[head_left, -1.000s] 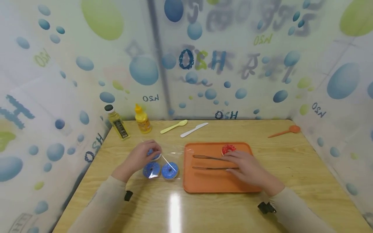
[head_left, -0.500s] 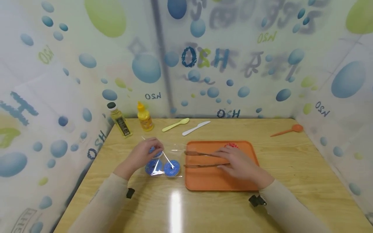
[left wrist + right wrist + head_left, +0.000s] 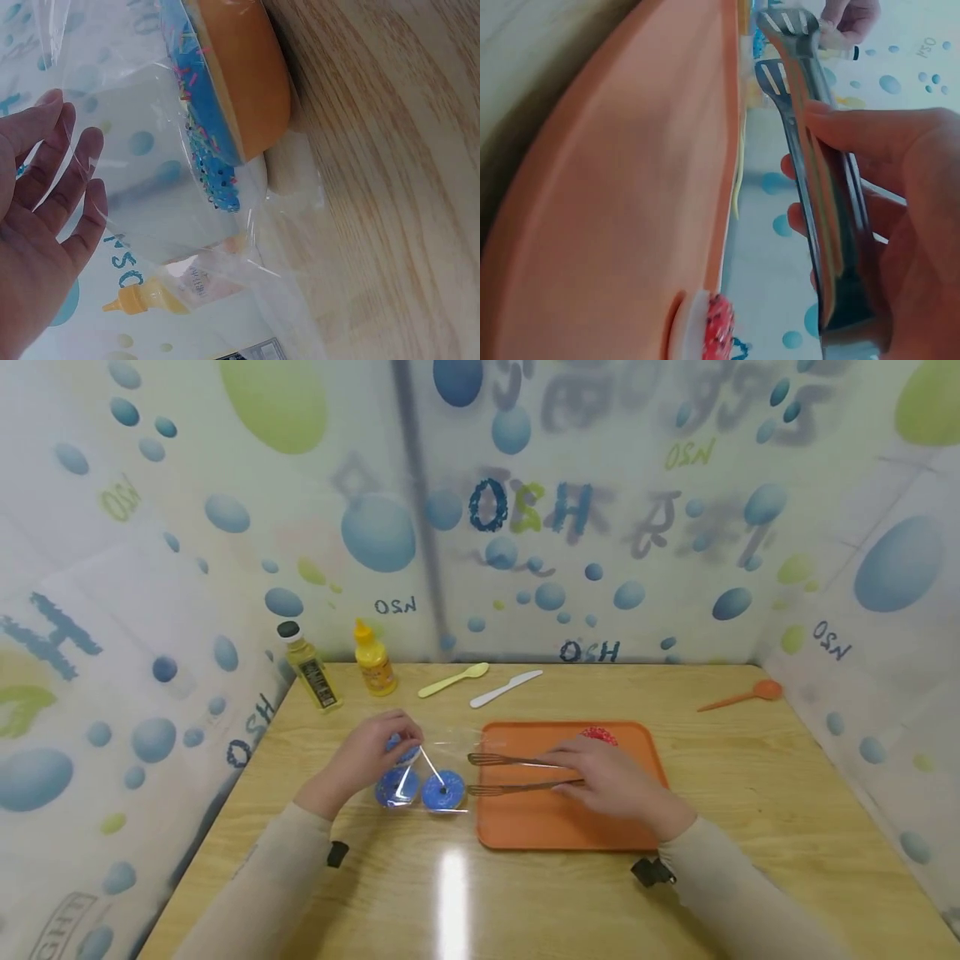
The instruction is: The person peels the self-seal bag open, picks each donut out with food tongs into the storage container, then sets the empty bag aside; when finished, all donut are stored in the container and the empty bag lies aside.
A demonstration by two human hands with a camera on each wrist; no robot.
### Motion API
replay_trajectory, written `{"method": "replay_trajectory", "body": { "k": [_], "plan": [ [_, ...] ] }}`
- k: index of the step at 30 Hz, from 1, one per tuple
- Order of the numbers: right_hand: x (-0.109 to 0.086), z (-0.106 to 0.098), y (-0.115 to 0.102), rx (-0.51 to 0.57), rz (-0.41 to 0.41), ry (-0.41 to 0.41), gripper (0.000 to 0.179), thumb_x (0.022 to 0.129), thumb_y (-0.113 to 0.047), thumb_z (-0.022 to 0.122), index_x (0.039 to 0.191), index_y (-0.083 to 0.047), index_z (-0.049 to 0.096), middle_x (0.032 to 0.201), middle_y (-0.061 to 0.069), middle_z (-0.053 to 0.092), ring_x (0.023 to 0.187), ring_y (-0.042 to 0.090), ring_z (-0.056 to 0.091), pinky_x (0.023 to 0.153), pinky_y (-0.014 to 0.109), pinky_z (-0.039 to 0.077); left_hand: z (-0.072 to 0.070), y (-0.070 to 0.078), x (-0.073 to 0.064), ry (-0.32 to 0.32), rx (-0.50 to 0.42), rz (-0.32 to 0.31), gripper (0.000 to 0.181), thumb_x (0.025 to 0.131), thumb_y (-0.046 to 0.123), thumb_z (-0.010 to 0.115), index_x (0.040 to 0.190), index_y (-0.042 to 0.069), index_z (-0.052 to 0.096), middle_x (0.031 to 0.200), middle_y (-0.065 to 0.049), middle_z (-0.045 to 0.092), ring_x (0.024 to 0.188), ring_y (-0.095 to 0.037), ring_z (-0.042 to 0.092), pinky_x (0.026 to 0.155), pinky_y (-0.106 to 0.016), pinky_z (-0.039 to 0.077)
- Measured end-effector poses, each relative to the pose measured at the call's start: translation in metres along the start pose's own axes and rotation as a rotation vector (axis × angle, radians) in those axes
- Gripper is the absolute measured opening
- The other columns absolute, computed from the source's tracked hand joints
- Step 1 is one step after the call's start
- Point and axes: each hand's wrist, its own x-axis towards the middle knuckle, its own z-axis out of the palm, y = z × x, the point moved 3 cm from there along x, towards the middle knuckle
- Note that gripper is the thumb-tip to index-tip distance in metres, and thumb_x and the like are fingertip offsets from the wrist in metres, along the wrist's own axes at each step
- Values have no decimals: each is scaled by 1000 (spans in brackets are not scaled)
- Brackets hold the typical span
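My left hand (image 3: 367, 758) pinches the edge of a clear plastic bag (image 3: 142, 94) between thumb and fingers, holding the film up. Inside it are blue-frosted donuts (image 3: 442, 791); one is partly hidden by this hand. In the left wrist view a donut (image 3: 255, 82) shows its tan side and coloured sprinkles. My right hand (image 3: 615, 783) grips metal tongs (image 3: 810, 150) with slotted ends, arms spread apart. Their tips point left, at the bag's right side, with nothing between them. Under the tongs lies an orange tray (image 3: 555, 831), with a red-frosted donut (image 3: 600, 734) near its back edge.
At the back left stand a dark-capped bottle (image 3: 313, 672) and a yellow squeeze bottle (image 3: 373, 662). Behind the tray lie a pale yellow spoon (image 3: 452, 680) and a white knife (image 3: 505, 689). An orange spoon (image 3: 742, 695) lies far right. Patterned walls border the wooden table (image 3: 360, 893).
My right hand has moved left with the tongs, whose tips now reach just past the tray's left edge. My left hand stays at the bag. The red donut is now partly covered by the right hand.
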Motion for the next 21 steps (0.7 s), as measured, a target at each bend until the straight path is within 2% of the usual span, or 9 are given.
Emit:
{"method": "replay_trajectory", "body": {
  "k": [10,15,21],
  "plan": [
    [16,4,-14,59,-42,-112,49,94,-30,78,140,-19,65,133,2,66,123,23,62,107,47,52,3,2,-2,21,6,-1,4,95,10,74,95,14,73,93,3,69,86,-13,65,81,-47,59],
    [23,11,-18,56,-77,-115,50,93,-29,79,140,-19,65,132,2,67,121,22,62,105,45,54,2,4,-5,17,3,-12,2,96,11,73,97,12,74,94,4,68,86,-13,65,81,-47,59],
    [22,20,-18,27,-84,-99,48,93,-29,79,138,-21,67,125,0,67,114,20,62,100,42,56,1,0,-8,3,0,-25,4,98,13,72,99,9,74,95,3,68,88,-14,65,82,-47,59]
  ]
}}
